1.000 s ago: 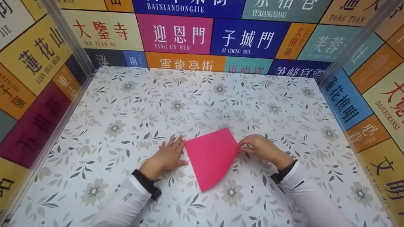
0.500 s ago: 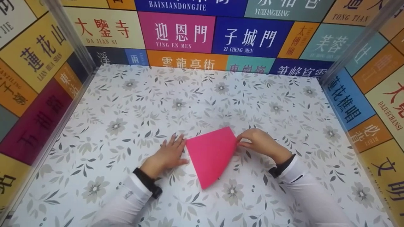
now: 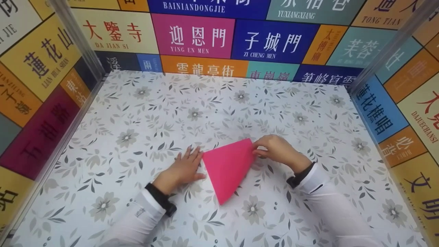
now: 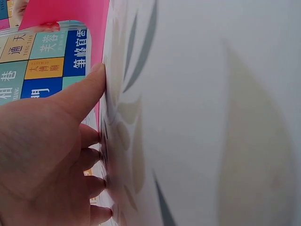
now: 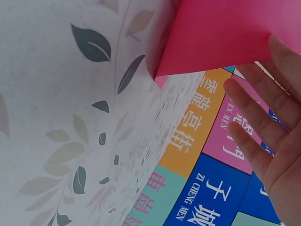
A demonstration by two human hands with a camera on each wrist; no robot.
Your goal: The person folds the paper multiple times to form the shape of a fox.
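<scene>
A sheet of bright pink paper (image 3: 228,168) lies on the table, its right side lifted and curving over towards the left. My left hand (image 3: 185,167) rests beside the paper's left corner with straight, spread fingers. In the left wrist view, the thumb of the left hand (image 4: 51,127) touches the table surface by the pink paper (image 4: 97,37). With thumb and forefinger my right hand (image 3: 277,151) pinches the raised right edge. The right wrist view has the right hand (image 5: 282,117) at the paper (image 5: 221,37), its other fingers held loosely apart from the sheet.
The table (image 3: 192,92) wears a white cover printed with grey flowers and leaves. Panels of coloured signs (image 3: 195,36) stand at the back and both sides. Clear corner strips (image 3: 77,37) join the panels.
My right hand has moved slightly left and away from me with the paper's edge, and the sheet curls over further. The left hand has stayed at the left corner.
</scene>
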